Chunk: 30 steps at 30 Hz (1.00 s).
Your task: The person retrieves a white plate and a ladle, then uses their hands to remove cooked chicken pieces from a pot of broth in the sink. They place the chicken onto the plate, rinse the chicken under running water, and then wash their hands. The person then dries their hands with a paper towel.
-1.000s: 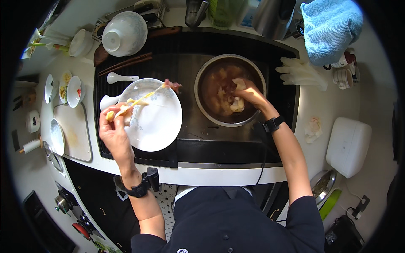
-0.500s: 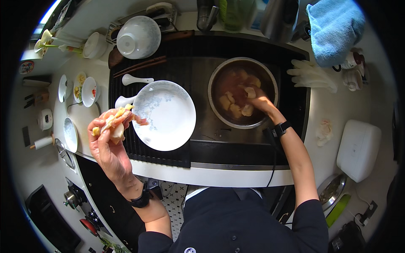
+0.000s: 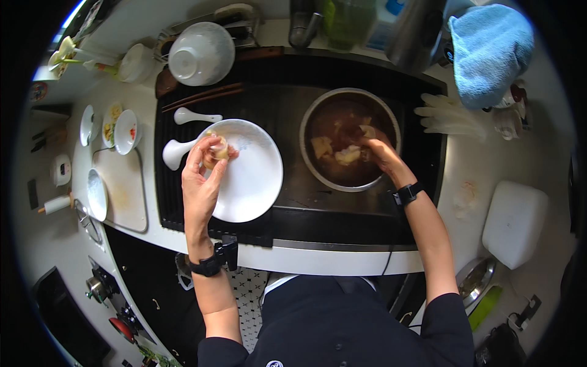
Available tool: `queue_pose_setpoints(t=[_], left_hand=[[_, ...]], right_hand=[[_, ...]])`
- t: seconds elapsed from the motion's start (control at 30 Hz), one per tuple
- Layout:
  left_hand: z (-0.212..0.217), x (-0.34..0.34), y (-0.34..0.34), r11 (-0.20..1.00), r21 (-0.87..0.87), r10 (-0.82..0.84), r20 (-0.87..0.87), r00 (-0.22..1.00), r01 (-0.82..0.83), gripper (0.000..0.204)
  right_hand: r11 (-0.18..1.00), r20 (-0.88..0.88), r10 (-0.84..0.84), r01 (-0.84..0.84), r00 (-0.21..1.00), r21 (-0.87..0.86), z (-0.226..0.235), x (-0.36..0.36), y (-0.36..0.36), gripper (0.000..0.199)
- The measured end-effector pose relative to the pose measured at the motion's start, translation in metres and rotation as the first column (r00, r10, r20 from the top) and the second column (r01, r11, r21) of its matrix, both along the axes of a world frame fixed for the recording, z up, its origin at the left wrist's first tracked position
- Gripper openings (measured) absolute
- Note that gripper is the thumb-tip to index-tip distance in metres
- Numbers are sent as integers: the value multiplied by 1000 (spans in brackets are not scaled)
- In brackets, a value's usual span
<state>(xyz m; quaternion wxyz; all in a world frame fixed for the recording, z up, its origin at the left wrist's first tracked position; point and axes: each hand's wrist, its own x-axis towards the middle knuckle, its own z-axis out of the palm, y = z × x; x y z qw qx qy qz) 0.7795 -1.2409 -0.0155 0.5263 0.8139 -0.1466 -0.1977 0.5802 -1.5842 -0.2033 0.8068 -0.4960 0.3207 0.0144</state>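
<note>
My left hand (image 3: 200, 185) is closed on a pale yellowish piece of raw chicken (image 3: 216, 153), over the left part of a white plate (image 3: 251, 186) with a faint blue pattern. On the right, my right hand (image 3: 385, 154) reaches over the rim of a round metal bowl (image 3: 313, 169) of cloudy reddish water. Its fingertips pinch a pale piece of raw chicken (image 3: 368, 131) at the water's surface. More chicken pieces (image 3: 322, 147) float or lie in that water, partly hidden by its colour.
White spoons (image 3: 197, 116) and dark chopsticks (image 3: 203, 96) lie behind the plate. An upturned white bowl (image 3: 202, 54) stands at the back, near the tap (image 3: 302, 27). Small dishes (image 3: 126, 132) and a cutting board (image 3: 128, 196) are left; a pale glove (image 3: 449, 113) lies right.
My left hand has moved right with its chicken, from beside the plate to above it. The right hand stays in the bowl, where the floating pieces have shifted and fewer show.
</note>
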Motion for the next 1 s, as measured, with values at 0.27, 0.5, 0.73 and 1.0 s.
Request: queue_pose_setpoints(t=[0.27,0.5,0.73,1.0], left_hand=[[21,-66,-62,936,149,-352,308,884,320,51],[-28,-96,-114,878,-18,-478,21,878,478,58],[-66,-112,-135,924,-198,-371,-249,895,327,62],[-98,-113,-149,956,-213,-237,-159,958,201,47]], right_hand=[[912,-154,-89,143,984,384,-17,-5,-9,30],[895,-115,42,14,992,447,22,8,-8,43],[811,238,12,-149,971,566,64,12,15,44],[824,104,15,-71,994,561,92,11,30,47]])
